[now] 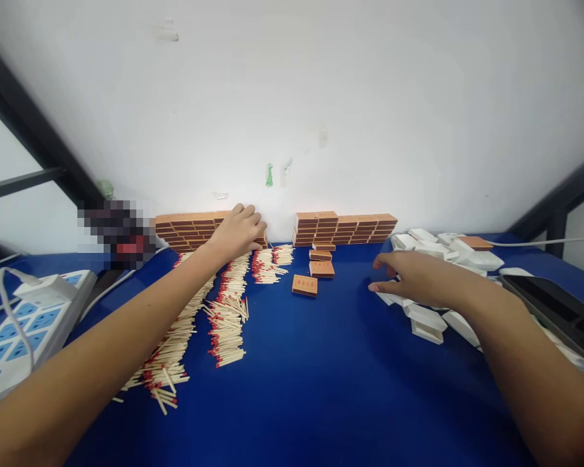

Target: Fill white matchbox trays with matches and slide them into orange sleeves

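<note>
My left hand (pixel 237 232) reaches to the far left stack of orange matchboxes (pixel 185 231) by the wall, fingers curled over its right end. Whether it holds anything there is hidden. My right hand (pixel 415 275) rests palm down on the pile of white inner trays (pixel 448 253) at the right, fingers stretched leftward and holding nothing I can see. Rows of red-tipped matches (pixel 226 314) lie on the blue table (pixel 321 389) under my left forearm. A single orange matchbox (pixel 304 285) lies between my hands.
A second stack of orange matchboxes (pixel 345 228) stands against the white wall, with three loose ones (pixel 322 259) in front. A white power strip (pixel 24 324) lies at the left edge. A dark flat tray (pixel 555 305) sits at the right.
</note>
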`<state>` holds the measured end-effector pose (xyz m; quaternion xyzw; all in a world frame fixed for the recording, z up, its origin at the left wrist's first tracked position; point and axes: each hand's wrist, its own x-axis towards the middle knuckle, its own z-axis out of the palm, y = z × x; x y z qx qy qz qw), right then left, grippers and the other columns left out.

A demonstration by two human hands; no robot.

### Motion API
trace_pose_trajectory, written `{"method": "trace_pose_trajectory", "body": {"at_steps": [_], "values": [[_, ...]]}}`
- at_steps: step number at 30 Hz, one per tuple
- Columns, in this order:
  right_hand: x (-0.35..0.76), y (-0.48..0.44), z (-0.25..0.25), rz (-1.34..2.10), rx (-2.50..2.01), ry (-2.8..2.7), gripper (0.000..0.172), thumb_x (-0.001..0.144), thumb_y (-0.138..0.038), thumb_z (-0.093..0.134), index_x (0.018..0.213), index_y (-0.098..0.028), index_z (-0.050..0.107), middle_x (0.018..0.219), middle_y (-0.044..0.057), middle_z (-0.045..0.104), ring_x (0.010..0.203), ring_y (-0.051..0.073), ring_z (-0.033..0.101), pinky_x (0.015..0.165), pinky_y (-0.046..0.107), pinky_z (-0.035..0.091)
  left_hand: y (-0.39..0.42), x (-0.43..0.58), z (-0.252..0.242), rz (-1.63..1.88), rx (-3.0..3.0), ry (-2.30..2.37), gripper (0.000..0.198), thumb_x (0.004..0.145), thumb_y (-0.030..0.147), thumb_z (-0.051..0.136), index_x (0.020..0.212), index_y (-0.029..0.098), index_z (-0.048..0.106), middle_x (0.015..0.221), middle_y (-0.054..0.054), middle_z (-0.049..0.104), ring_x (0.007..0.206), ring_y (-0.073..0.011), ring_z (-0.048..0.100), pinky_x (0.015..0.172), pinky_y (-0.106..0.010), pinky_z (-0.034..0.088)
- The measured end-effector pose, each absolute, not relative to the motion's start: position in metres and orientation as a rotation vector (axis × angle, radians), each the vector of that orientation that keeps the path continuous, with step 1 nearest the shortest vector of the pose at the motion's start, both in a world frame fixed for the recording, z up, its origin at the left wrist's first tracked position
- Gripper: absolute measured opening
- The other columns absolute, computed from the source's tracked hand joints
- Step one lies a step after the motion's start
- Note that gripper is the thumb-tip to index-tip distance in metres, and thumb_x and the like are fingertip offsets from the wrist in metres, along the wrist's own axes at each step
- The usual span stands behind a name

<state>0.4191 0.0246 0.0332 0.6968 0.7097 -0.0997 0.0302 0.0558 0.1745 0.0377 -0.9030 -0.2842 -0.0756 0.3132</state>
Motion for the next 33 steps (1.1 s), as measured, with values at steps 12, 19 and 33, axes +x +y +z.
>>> {"method": "trace_pose_trajectory", "body": {"at_steps": [12,19,33], "values": [[0.424,0.027,0.031,-0.324,2.149,2.16,0.05,0.093,-0.061,0.057,0.122,-0.021,0.067,0.116,0.015,0.076,0.097,0.033,0.072,0.078,0.042,0.055,0.179,0.054,0.037,-0.169,-2.378,-0.776,0.008,0.092,0.026,0.074,0.092,0.018,0.074,0.09,-0.011,0.074,0.101,-0.0311,0.057,0.086,-0.042,0.034],[0.425,0.027,0.029,-0.312,2.168,2.19,0.054,0.092,-0.062,0.059,0.123,-0.02,0.068,0.113,0.015,0.077,0.093,0.033,0.072,0.075,0.041,0.054,0.147,0.085,0.038,-0.39,-2.393,-0.712,0.028,0.105,0.029,0.052,0.101,0.017,0.076,0.09,-0.015,0.077,0.098,-0.0327,0.058,0.086,-0.047,0.036],[0.424,0.016,0.047,-0.384,2.136,2.096,0.038,0.084,-0.062,0.068,0.077,-0.025,0.067,0.084,0.007,0.074,0.076,0.027,0.068,0.063,0.038,0.045,0.086,0.195,0.012,-0.548,-2.709,-0.425,0.038,0.1,0.049,0.07,0.111,0.013,0.075,0.103,-0.012,0.077,0.105,-0.0284,0.063,0.087,-0.041,0.04]]}}
